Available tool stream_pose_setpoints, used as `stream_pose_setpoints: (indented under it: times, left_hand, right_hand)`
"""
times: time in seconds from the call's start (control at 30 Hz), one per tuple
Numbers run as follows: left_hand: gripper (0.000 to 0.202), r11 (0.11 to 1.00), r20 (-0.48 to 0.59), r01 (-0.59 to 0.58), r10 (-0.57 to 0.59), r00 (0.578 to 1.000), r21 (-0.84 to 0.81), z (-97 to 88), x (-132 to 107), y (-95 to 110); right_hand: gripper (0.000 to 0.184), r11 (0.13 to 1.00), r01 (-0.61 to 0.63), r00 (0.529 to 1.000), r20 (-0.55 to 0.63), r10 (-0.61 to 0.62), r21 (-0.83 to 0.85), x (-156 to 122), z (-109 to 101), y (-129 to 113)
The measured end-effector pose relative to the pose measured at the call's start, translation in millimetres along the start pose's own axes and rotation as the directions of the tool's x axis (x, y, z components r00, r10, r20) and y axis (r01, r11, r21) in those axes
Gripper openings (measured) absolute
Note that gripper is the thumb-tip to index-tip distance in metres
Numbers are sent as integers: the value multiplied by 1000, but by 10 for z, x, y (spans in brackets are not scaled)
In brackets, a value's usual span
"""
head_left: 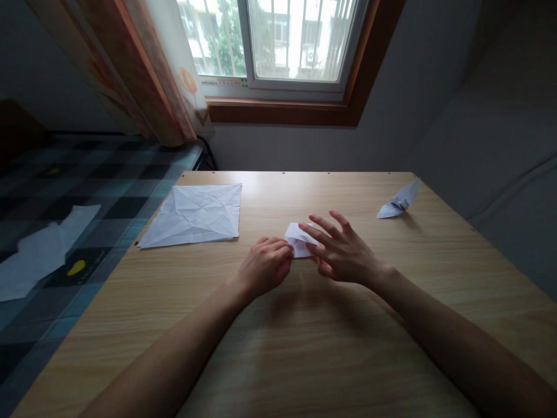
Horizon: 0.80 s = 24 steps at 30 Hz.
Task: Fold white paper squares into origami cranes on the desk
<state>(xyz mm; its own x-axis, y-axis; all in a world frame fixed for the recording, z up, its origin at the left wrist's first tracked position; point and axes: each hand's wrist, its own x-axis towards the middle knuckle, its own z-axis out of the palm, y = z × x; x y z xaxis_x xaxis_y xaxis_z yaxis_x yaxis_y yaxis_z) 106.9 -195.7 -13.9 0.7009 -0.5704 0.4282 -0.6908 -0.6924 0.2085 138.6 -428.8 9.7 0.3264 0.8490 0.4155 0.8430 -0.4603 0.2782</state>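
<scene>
White small folded paper piece (298, 238) on wooden bench (304, 348): L hand (265, 264) curled, pinching its edge; R hand (342, 252) open, fingers spread, pressing it. Looks mid-crease; next needs edges aligned.

— What do you get of the body on your end?

— On my feed, just two forearms and two hands. The left hand (265, 264) and the right hand (343, 252) are bare, and each forearm is uncovered right up to the frame's lower edge.

— And the fingers?

— Slender ones. I can't make out the nails; the dim light blurs anything finer.
</scene>
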Motion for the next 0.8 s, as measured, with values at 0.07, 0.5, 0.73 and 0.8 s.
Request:
stream_pose_setpoints:
  times: [0.07,0.5,0.73,0.8]
  left_hand:
    - [13,1000,5,13,-13,1000,-16,8,-7,-16]
    - [26,977,8,109,-109,994,-184,-52,-7,-13]
    - [27,995,43,-44,48,998,-87,-29,-28,-31]
    - [23,997,74,-45,50,996,-65,-32,-18,-16]
  right_hand:
    - [17,998,-12,1000,15,13,-58,13,-12,7]
    - [12,959,-234,971,-96,221,-161,194,174,-185]
    - [11,941,-297,952,-133,277,-163,235,239,-247]
    - [10,950,-288,949,-170,267,-117,229,257,-241]
